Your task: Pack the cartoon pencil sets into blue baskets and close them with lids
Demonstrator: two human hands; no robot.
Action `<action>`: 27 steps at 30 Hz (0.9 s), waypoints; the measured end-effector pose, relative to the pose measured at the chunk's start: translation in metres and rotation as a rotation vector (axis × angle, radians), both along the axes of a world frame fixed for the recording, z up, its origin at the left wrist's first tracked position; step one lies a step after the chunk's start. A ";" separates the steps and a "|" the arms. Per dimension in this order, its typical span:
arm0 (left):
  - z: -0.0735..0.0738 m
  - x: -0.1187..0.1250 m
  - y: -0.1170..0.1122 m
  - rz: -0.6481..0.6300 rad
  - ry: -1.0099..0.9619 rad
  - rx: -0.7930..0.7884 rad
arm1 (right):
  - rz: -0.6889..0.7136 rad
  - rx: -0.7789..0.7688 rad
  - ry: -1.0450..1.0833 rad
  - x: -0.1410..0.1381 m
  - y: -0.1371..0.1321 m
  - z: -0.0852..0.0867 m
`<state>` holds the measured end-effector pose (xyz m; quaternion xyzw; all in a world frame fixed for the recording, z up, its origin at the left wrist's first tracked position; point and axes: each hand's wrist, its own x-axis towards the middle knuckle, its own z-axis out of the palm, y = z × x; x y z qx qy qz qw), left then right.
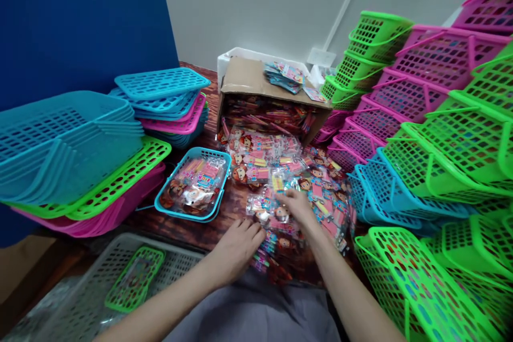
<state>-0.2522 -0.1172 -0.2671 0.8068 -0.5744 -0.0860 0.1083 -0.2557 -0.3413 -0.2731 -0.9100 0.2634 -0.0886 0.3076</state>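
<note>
My right hand (pixel 298 206) reaches over a heap of clear printed packets (pixel 248 160) with pink and yellow sticks inside and a cartoon girl's face on them. Its thumb and fingers pinch the edge of one small packet (pixel 277 184) with yellow in it. Lower and to the left, my left hand (pixel 239 248) rests palm down by the near side of the heap, fingers loosely stretched out and slightly apart. I see nothing held in it; its palm is hidden. Left of the heap stands a blue basket (pixel 188 216) filled with similar packets.
Behind the heap, a cardboard box (pixel 244 77) lies with its opening towards me, packets inside and on top. Nested blue baskets (pixel 96 155) and blue lids (pixel 160 83) stand left. Green baskets (pixel 452 144) and pink baskets (pixel 425 53) rise right. A grey crate (pixel 176 262) sits below left.
</note>
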 end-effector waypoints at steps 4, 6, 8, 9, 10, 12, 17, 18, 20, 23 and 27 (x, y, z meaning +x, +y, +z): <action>0.003 -0.002 -0.005 -0.010 -0.024 -0.005 | 0.056 -0.201 0.145 0.015 0.047 -0.006; 0.003 -0.003 -0.004 -0.014 -0.033 -0.013 | 0.126 -0.327 0.210 0.017 0.059 -0.004; 0.001 -0.004 0.000 -0.019 -0.034 -0.027 | 0.184 -0.353 0.244 0.017 0.059 0.001; -0.001 -0.005 0.003 -0.017 -0.032 -0.035 | 0.191 -0.344 0.249 0.017 0.055 0.003; -0.002 -0.005 0.005 -0.011 -0.029 -0.043 | 0.183 -0.334 0.251 0.017 0.051 0.004; -0.004 -0.005 0.008 0.002 -0.026 -0.056 | 0.130 -0.323 0.258 0.018 0.045 0.004; 0.001 -0.005 0.008 -0.006 -0.016 -0.034 | 0.056 -0.312 0.258 0.027 0.060 -0.007; 0.003 -0.005 0.008 -0.006 -0.014 -0.026 | 0.082 -0.314 0.241 0.029 0.064 -0.007; 0.006 -0.005 0.009 -0.001 -0.007 -0.022 | 0.148 -0.317 0.200 0.031 0.065 -0.005; 0.006 -0.003 0.013 0.001 0.014 -0.034 | 0.214 -0.309 0.146 0.029 0.048 0.011; 0.003 0.000 0.018 0.001 0.037 -0.064 | 0.261 -0.298 0.080 0.012 0.018 0.040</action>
